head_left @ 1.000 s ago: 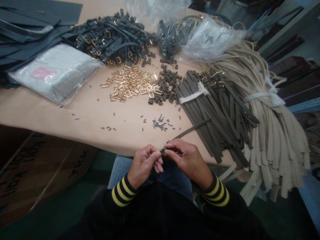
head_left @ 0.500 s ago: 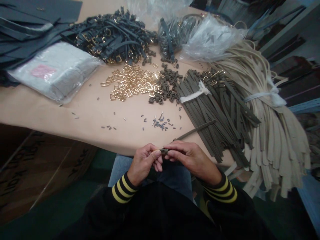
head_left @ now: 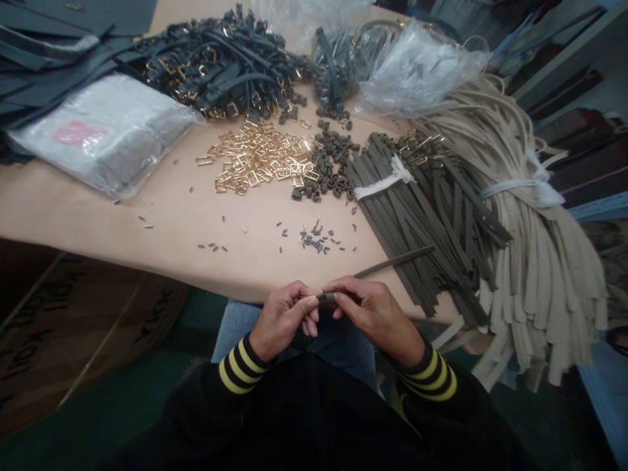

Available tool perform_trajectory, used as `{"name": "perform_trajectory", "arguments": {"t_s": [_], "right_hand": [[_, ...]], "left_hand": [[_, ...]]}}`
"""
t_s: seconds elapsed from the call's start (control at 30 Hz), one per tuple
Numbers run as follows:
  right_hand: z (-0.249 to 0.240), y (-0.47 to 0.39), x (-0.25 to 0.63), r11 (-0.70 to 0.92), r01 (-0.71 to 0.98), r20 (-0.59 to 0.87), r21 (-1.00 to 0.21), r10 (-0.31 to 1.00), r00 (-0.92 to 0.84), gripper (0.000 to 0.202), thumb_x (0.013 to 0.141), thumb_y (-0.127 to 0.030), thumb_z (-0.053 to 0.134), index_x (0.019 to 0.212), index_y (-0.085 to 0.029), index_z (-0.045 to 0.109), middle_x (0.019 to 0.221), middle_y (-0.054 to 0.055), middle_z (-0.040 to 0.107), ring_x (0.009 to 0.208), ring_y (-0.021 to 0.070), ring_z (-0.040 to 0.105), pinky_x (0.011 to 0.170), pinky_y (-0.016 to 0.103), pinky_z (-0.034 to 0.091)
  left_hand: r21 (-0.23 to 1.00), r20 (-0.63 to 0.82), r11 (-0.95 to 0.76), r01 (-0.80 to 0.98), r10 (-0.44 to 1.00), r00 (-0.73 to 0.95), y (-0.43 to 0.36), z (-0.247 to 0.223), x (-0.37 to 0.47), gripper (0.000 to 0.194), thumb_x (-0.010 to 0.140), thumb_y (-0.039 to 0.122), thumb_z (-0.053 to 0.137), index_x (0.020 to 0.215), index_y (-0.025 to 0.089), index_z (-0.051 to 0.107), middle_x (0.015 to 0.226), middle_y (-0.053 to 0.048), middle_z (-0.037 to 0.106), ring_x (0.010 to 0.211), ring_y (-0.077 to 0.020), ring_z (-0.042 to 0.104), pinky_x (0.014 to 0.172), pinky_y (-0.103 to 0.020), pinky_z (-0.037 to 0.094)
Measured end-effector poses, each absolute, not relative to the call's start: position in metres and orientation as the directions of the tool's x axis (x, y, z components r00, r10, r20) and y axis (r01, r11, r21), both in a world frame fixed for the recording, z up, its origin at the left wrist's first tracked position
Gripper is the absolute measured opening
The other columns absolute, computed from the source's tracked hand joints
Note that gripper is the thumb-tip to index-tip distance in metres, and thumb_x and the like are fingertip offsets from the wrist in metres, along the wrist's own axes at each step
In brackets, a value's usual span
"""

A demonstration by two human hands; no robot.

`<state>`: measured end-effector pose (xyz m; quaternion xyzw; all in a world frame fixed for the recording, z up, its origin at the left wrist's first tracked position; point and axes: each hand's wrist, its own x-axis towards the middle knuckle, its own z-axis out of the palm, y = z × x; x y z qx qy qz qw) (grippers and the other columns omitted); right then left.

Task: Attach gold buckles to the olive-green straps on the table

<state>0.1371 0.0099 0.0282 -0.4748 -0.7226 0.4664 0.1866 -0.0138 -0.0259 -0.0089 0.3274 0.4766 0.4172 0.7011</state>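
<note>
Just off the table's front edge, my left hand and my right hand meet around one end of a dark olive strap. Both are closed on it, thumbs and fingers pinching near a short folded piece that shows between them. A bit of gold-coloured metal glints at the left fingertips, too small to make out fully. From my right hand the strap's free part runs up and right, over a bundle of similar olive straps. Beyond my hands lie small dark cut pieces on the table.
Gold buckles and olive strap loops are heaped mid-table. Behind them is a pile of dark buckled straps. A plastic-wrapped packet lies left. Long beige straps hang over the right edge. A cardboard box stands below left.
My right hand has shifted slightly along the strap, showing more of the folded piece between my fingers. The strap's free end has moved a little right and down. The view has tilted slightly.
</note>
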Motion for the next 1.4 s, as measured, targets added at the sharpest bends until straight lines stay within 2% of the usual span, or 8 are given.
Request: {"name": "perform_trajectory", "arguments": {"t_s": [0.37,0.53,0.67,0.87,0.97,1.07,1.2,1.4], "right_hand": [[0.032,0.008,0.142,0.247,0.585,-0.143,-0.772,0.831,-0.538,0.027,0.080,-0.015,0.043,0.099,-0.008,0.061,0.065,0.006,0.061,0.057,0.0145,0.056,0.057,0.026,0.045],[0.032,0.009,0.142,0.274,0.562,-0.119,-0.781,0.817,-0.564,0.023,0.080,-0.016,0.047,0.096,-0.008,0.063,0.076,0.010,0.063,0.068,0.0159,0.057,0.064,0.027,0.045],[0.032,0.009,0.140,0.312,0.536,-0.115,-0.785,0.775,-0.621,0.021,0.082,-0.016,0.044,0.093,-0.012,0.062,0.074,0.007,0.060,0.070,0.0159,0.055,0.065,0.028,0.044],[0.033,0.012,0.144,0.016,0.504,-0.281,-0.863,0.815,-0.507,0.007,0.079,-0.021,0.050,0.082,-0.016,0.051,0.064,0.000,0.055,0.056,0.0110,0.055,0.050,0.021,0.042],[0.032,0.015,0.144,0.041,0.528,-0.287,-0.848,0.803,-0.523,0.007,0.078,-0.022,0.050,0.074,-0.016,0.050,0.061,-0.001,0.053,0.056,0.0102,0.051,0.051,0.020,0.039],[0.029,0.016,0.142,0.002,0.506,-0.324,-0.863,0.766,-0.555,0.007,0.080,-0.020,0.046,0.076,-0.015,0.050,0.061,-0.002,0.051,0.055,0.0095,0.050,0.052,0.020,0.039],[0.025,0.018,0.139,-0.095,0.469,-0.381,-0.878,0.731,-0.566,0.009,0.078,-0.022,0.047,0.074,-0.014,0.047,0.057,-0.004,0.046,0.051,0.0076,0.044,0.048,0.019,0.035],[0.022,0.021,0.137,-0.160,0.412,-0.380,-0.897,0.756,-0.532,0.015,0.074,-0.027,0.051,0.067,-0.014,0.045,0.055,-0.005,0.040,0.048,0.0065,0.036,0.044,0.018,0.028]], "left_hand": [[0.864,-0.385,0.427,-0.265,0.901,0.199,-0.024,-0.010,-0.014,0.022,0.071,0.031,0.055,0.063,0.012,0.047,0.047,0.005,0.053,0.034,-0.0052,0.049,0.036,-0.015,0.039],[0.876,-0.360,0.415,-0.246,0.902,0.239,-0.025,-0.012,-0.014,0.020,0.073,0.029,0.053,0.065,0.012,0.048,0.049,0.005,0.053,0.036,-0.0045,0.050,0.038,-0.015,0.040],[0.877,-0.336,0.404,-0.261,0.903,0.269,-0.026,-0.012,-0.013,0.020,0.075,0.030,0.052,0.066,0.012,0.046,0.050,0.005,0.053,0.036,-0.0047,0.051,0.038,-0.015,0.040],[0.873,-0.319,0.414,-0.258,0.885,0.341,-0.024,-0.012,-0.016,0.019,0.077,0.031,0.049,0.072,0.013,0.044,0.054,0.003,0.056,0.037,-0.0059,0.053,0.037,-0.015,0.041],[0.870,-0.308,0.410,-0.272,0.885,0.349,-0.024,-0.015,-0.016,0.016,0.078,0.029,0.048,0.079,0.015,0.042,0.055,0.004,0.056,0.037,-0.0063,0.053,0.036,-0.015,0.040],[0.895,-0.253,0.354,-0.272,0.904,0.346,-0.025,-0.017,-0.015,0.017,0.079,0.027,0.046,0.091,0.017,0.041,0.053,0.007,0.052,0.038,-0.0066,0.052,0.037,-0.016,0.041],[0.962,-0.162,0.228,-0.152,0.921,0.355,-0.026,-0.018,-0.016,0.015,0.081,0.026,0.042,0.094,0.017,0.044,0.052,0.007,0.048,0.040,-0.0060,0.051,0.041,-0.016,0.043],[0.992,-0.088,0.059,0.109,0.955,0.283,-0.025,-0.019,-0.015,0.018,0.075,0.024,0.052,0.089,0.017,0.045,0.061,0.005,0.050,0.044,-0.0061,0.053,0.043,-0.016,0.043]]}}
